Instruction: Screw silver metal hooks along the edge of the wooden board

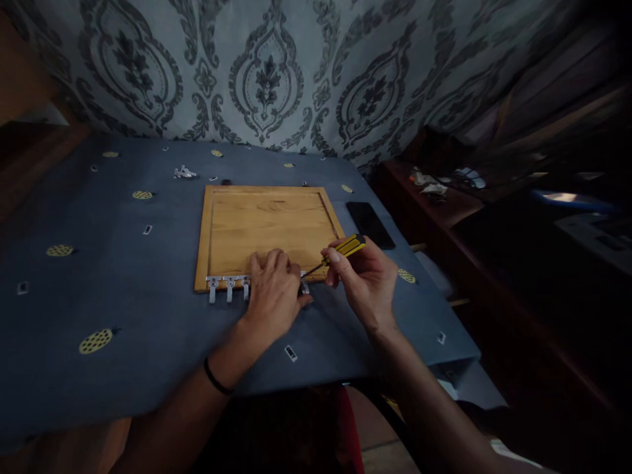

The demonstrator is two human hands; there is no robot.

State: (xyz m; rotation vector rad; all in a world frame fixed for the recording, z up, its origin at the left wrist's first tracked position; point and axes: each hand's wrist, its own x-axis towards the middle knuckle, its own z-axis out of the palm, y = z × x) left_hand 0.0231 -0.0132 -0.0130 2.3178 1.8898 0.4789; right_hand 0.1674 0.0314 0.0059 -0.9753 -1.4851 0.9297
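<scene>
A framed wooden board [269, 227] lies flat on the cloth-covered table. Along its near edge runs a metal hook rail [230, 281] with several hooks hanging over the side. My left hand [274, 293] grips the rail and board edge, fingers bent on top and thumb at the near side; it hides the rail's middle. In my right hand [368, 283] is a yellow and black screwdriver [349, 245], pinched between thumb and fingers. Its shaft slants down left, with the tip at the rail's right end by the last hook. Whether a screw sits under the tip, I cannot tell.
A black phone [370, 224] lies right of the board. Small silvery hardware [185, 172] rests on the cloth at the back left. A patterned wall [266, 79] rises behind the table. At right stands a dark red surface [434, 197] with small items on it.
</scene>
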